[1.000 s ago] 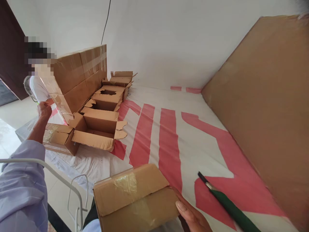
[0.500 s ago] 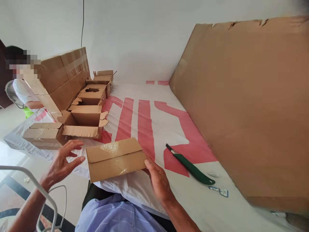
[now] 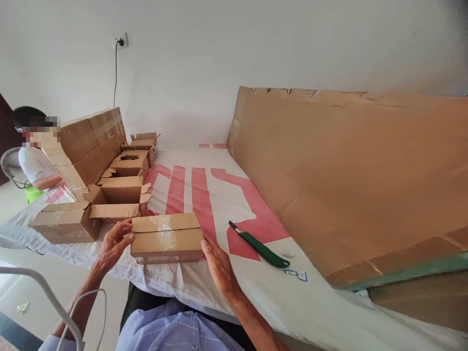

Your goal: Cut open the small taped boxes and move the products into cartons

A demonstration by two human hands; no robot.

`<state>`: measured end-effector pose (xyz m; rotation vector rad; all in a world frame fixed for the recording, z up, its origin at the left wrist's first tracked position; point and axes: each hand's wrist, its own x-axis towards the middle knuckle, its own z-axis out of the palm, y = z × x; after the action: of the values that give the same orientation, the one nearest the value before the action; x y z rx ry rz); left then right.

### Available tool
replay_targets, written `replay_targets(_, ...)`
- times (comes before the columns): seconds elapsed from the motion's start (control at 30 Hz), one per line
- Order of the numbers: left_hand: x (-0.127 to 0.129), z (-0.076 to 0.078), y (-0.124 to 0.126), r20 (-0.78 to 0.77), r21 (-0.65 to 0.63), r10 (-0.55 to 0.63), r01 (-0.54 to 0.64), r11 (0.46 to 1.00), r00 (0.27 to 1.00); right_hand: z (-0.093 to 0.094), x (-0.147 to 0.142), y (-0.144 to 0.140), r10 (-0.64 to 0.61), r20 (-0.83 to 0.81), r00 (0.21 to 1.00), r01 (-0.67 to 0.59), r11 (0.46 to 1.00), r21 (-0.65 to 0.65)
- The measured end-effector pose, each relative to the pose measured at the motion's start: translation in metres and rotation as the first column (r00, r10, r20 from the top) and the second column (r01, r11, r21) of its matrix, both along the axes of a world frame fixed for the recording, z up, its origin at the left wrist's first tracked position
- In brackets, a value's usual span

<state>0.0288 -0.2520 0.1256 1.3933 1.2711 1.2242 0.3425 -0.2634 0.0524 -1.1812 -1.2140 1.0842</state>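
Note:
A small closed cardboard box (image 3: 166,239), with clear tape across its top seam, is at the near edge of the cloth-covered table. My left hand (image 3: 114,242) grips its left end, thumb at the front and fingers at the back corner. On the right end, my right hand (image 3: 221,265) holds the box with the thumb near the top edge; its other fingers are partly hidden. To the right lies a green-handled folding saw or knife (image 3: 261,248) with a dark blade tip. Beside that handle rest small blue-and-white labels (image 3: 296,275).
Several open cardboard boxes (image 3: 120,192) stand in a row at left, beside a closed box (image 3: 66,222) and stacked large cartons (image 3: 91,141). A large cardboard panel (image 3: 351,185) leans along the right. A person (image 3: 36,161) sits at far left. A white metal frame (image 3: 47,287) is near my left arm.
My left hand has moved onto the box's left end; it was apart from it before. The box now sits straighter, and the camera view has shifted.

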Motion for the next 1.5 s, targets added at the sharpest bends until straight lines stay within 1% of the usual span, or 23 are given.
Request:
replay_targets(0.13,-0.004,0.005,-0.001,-0.001,-0.031,-0.028,0.028,0.999,1.0,-0.002,-0.001,0.003,0.0,0.031,1.0,0.0,1.0,0.01)
replay_targets(0.33,-0.008,0.009,0.006,0.002,-0.051,-0.069,0.069,0.996,0.998,0.002,-0.003,0.005,0.007,0.069,0.998,-0.01,0.999,0.039)
replay_targets(0.5,-0.006,0.009,0.01,0.033,-0.066,-0.055,0.057,0.996,0.998,0.004,-0.004,0.004,0.017,0.091,0.996,-0.022,0.998,0.052)
replay_targets(0.7,-0.001,0.002,0.017,-0.004,-0.038,0.019,-0.019,0.999,1.0,0.006,0.001,0.002,0.055,0.116,0.992,-0.063,0.996,0.067)
replay_targets(0.77,-0.002,-0.001,0.018,0.008,-0.037,0.007,-0.007,0.999,1.0,0.009,0.006,0.002,0.093,0.122,0.988,-0.102,0.992,0.069)
replay_targets(0.83,-0.005,-0.004,0.019,0.045,-0.058,-0.029,0.032,0.998,0.999,0.013,0.011,0.002,0.127,0.139,0.982,-0.137,0.988,0.065)
replay_targets(0.93,-0.008,-0.005,0.018,0.078,-0.09,-0.064,0.071,0.993,0.995,0.016,0.015,0.002,0.133,0.17,0.976,-0.145,0.988,0.061)
replay_targets(1.03,-0.005,-0.001,0.02,0.094,-0.103,-0.053,0.063,0.993,0.994,0.017,0.014,0.001,0.128,0.184,0.975,-0.141,0.988,0.063)
replay_targets(1.2,0.003,0.009,0.022,0.066,-0.137,-0.006,0.015,0.99,0.998,0.018,0.013,0.0,0.133,0.171,0.976,-0.145,0.988,0.06)
replay_targets(1.27,0.004,0.01,0.022,0.07,-0.135,-0.006,0.015,0.991,0.998,0.019,0.014,0.0,0.132,0.162,0.978,-0.141,0.989,0.046)
replay_targets(1.37,0.001,0.006,0.019,0.083,-0.129,-0.026,0.036,0.991,0.996,0.02,0.016,0.002,0.126,0.161,0.979,-0.133,0.99,0.039)
replay_targets(1.5,-0.003,0.0,0.014,0.062,-0.083,-0.03,0.035,0.996,0.998,0.017,0.016,0.004,0.09,0.178,0.98,-0.106,0.991,0.081)
